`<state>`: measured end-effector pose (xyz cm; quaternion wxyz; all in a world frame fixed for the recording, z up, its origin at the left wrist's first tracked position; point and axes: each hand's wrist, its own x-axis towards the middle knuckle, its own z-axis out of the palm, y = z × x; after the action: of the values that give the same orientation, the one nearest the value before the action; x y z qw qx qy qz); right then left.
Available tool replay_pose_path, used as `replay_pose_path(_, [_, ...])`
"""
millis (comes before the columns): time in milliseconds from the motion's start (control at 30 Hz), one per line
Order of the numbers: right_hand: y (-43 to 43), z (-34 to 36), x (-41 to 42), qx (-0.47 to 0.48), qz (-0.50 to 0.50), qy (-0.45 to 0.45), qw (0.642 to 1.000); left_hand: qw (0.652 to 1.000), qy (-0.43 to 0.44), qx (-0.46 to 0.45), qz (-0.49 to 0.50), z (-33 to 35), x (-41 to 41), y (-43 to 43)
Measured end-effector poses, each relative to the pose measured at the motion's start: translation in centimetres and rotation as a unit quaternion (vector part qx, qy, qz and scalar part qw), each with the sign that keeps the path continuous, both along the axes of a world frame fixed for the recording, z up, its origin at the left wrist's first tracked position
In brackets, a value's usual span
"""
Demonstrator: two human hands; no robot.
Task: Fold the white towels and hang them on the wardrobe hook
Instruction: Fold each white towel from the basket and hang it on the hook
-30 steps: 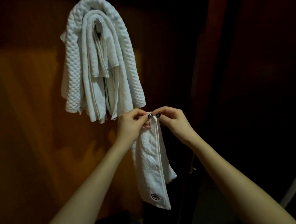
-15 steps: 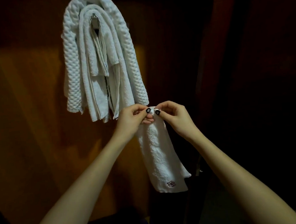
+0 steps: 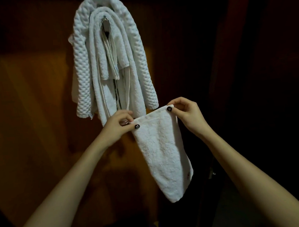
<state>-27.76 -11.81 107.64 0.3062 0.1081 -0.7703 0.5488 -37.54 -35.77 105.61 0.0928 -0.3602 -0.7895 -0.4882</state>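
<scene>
A small white towel (image 3: 163,151) hangs folded in front of me, its top edge stretched nearly level. My left hand (image 3: 117,127) pinches the towel's left top corner and my right hand (image 3: 186,113) pinches the right top corner. Above them several white towels (image 3: 109,63) hang looped over a metal hook (image 3: 105,24) on the wooden wardrobe door (image 3: 30,112). The outermost is a thick waffle-textured towel (image 3: 82,68). My hands are just below the hanging towels' lower ends.
The wardrobe door is orange-brown wood, dimly lit. To the right lies a dark door edge (image 3: 218,73) and a very dark area. A small metal fitting (image 3: 212,172) shows low on the right.
My hands, close together on the towel's top a second ago, have moved apart, spreading its top edge wide. The towel's lower end has swung to the right.
</scene>
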Motion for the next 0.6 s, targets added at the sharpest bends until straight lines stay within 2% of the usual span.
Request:
replay_pose_path(133, [0.1, -0.4, -0.1, 0.008, -0.014, -0.007, 1.0, 0.995, -0.073, 0.058, -0.045, -0.9, -0.5, -0.6])
replay_pose_path(233, [0.7, -0.7, -0.2, 0.035, -0.046, -0.012, 0.998, 0.988, -0.074, 0.13, -0.044, -0.3, -0.4, -0.3])
replay_pose_path(300, [0.9, -0.9, -0.3, 0.077, -0.085, -0.031, 0.993, 0.987, -0.05, 0.139, -0.066, 0.4, 0.0, -0.2])
replay_pose_path(400, [0.7, -1.2, -0.8, 0.141, -0.153, -0.041, 0.977, 0.995, 0.053, 0.009, -0.085, 1.1, 0.5, 0.3])
replay_pose_path(467, [0.1, -1.3, -1.1, 0.15, -0.168, -0.044, 0.973, 0.991, 0.085, -0.074, -0.075, 1.3, 0.6, 0.5])
replay_pose_path(533, [-0.4, -1.5, -1.4, 0.155, -0.177, -0.053, 0.971, 0.986, 0.105, -0.121, -0.052, 1.0, 0.4, 0.9])
replay_pose_path(600, [-0.7, -1.9, -1.6, 0.153, -0.18, -0.05, 0.971, 0.983, 0.128, -0.128, -0.013, 0.0, 0.1, 1.3])
